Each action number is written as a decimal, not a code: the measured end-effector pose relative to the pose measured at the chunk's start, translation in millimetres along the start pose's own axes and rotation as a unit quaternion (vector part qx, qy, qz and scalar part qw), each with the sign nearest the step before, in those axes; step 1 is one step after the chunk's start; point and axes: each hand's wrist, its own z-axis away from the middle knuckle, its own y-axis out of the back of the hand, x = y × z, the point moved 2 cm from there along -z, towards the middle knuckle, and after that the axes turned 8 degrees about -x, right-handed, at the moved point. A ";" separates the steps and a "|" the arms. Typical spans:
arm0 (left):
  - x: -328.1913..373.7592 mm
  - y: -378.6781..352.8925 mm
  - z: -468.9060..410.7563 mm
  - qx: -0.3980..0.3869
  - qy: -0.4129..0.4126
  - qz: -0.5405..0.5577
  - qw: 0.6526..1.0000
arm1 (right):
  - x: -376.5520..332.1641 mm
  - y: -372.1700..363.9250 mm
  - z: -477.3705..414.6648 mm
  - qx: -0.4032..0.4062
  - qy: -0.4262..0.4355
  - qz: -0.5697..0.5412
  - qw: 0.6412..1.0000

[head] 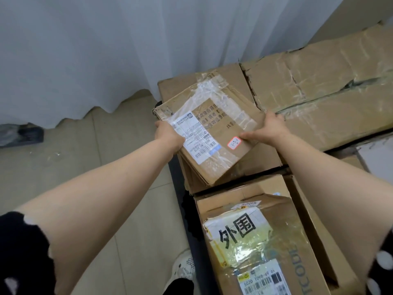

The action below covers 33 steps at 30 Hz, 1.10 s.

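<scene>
A flattened brown cardboard box (221, 133) with a white shipping label, clear tape and a small red-edged sticker lies tilted on top of a stack of flattened cardboard. My left hand (168, 133) grips its left edge by the label, fingers under the cardboard. My right hand (265, 128) grips its right edge, thumb lying on top near the sticker. Both arms reach forward from the bottom of the view.
A long taped carton (331, 99) lies at the right rear. A nearer open carton (302, 209) holds a box with yellow tape and labels. White curtain (106, 50) hangs behind; tiled floor (106, 167) spreads left. A white shoe (185, 267) shows below.
</scene>
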 end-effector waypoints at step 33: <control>-17.3 -22.9 90.5 -0.008 -0.129 -0.286 0.949 | 44.1 -0.7 94.6 0.010 -0.008 0.050 0.999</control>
